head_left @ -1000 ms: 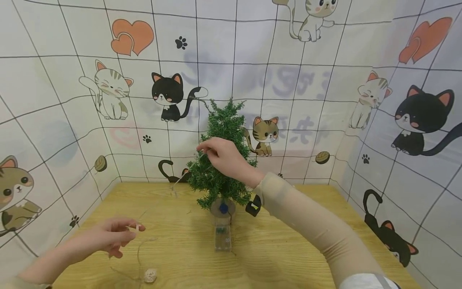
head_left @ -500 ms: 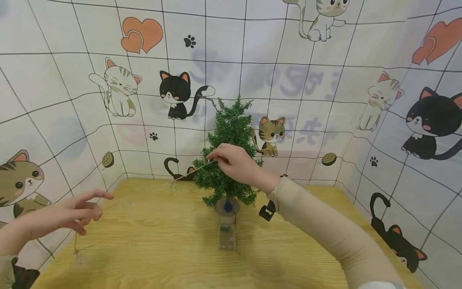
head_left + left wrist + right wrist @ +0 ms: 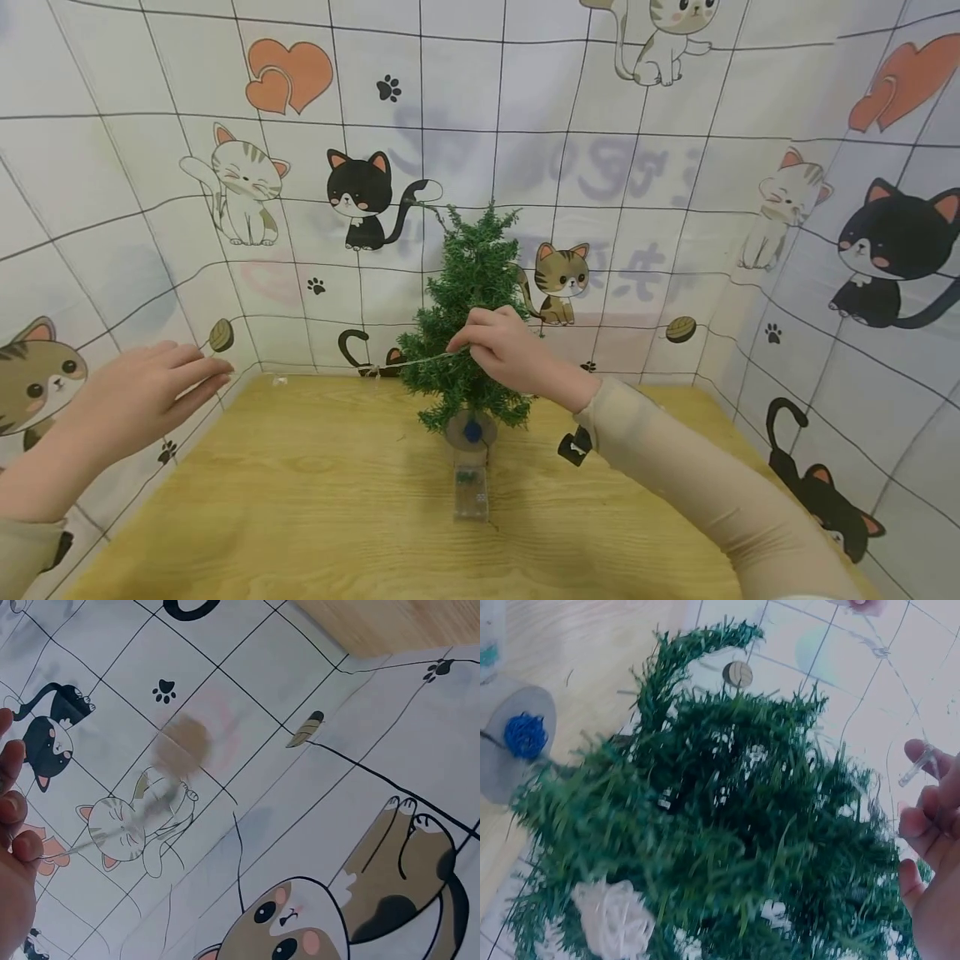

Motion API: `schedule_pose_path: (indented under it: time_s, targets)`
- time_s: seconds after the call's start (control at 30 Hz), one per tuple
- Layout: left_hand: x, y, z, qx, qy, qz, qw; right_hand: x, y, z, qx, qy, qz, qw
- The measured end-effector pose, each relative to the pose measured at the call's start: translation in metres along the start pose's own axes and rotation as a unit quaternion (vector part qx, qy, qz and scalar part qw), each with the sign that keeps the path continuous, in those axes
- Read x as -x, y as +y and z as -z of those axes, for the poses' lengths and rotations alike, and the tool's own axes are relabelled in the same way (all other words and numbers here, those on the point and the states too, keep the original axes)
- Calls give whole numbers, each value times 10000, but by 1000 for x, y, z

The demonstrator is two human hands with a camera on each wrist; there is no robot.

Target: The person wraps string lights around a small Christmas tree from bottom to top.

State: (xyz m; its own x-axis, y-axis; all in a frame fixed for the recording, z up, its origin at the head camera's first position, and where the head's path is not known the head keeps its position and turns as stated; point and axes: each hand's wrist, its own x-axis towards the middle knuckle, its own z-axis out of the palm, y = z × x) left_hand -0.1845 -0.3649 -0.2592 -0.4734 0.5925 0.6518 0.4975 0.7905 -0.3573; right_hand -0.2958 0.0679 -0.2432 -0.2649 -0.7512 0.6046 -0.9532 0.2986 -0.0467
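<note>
A small green artificial tree (image 3: 476,275) stands on the wooden table against the printed backdrop. At its left side my right hand (image 3: 506,346) pinches a thin light string (image 3: 420,361), which runs left from the fingers. In the right wrist view a clear little tube (image 3: 917,766) on the string lies by those fingertips. My left hand (image 3: 142,400) is raised at the left; in the left wrist view the string (image 3: 82,846) leaves its fingertips, with a blurred brown ball (image 3: 182,746) beyond. A white woven ball (image 3: 615,919) sits among the branches.
At the tree's foot is a round grey base (image 3: 486,440) with a blue woven ball (image 3: 472,431). A clear box (image 3: 471,493) lies in front of it on the table (image 3: 315,492). Cat-printed cloth walls (image 3: 300,167) close in the back and sides.
My left hand has risen and moved left, lifting the string and a pale ball off the table's front. My right hand has shifted slightly right and down, still holding the string.
</note>
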Motion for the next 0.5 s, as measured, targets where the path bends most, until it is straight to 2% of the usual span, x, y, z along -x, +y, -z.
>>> schedule_pose_path:
  time_s: [0.07, 0.17, 0.27, 0.33, 0.5]
  targets:
    - [-4, 0, 0, 48, 236, -116, 9996, 3, 2, 2, -60, 75, 87, 9999]
    - [-8, 1, 2, 113, 411, -57, 9991, 5, 5, 3, -75, 152, 249, 9995]
    - [-10, 2, 6, 158, 504, 295, 9982, 8, 6, 3, -81, 144, 241, 9996]
    - [-12, 3, 9, -4, 641, 543, 9965, 10, 3, 2, -68, 86, 176, 9998]
    - [-17, 9, 19, -440, 908, 1308, 9863, 15, -12, -6, 37, 27, 328, 9995]
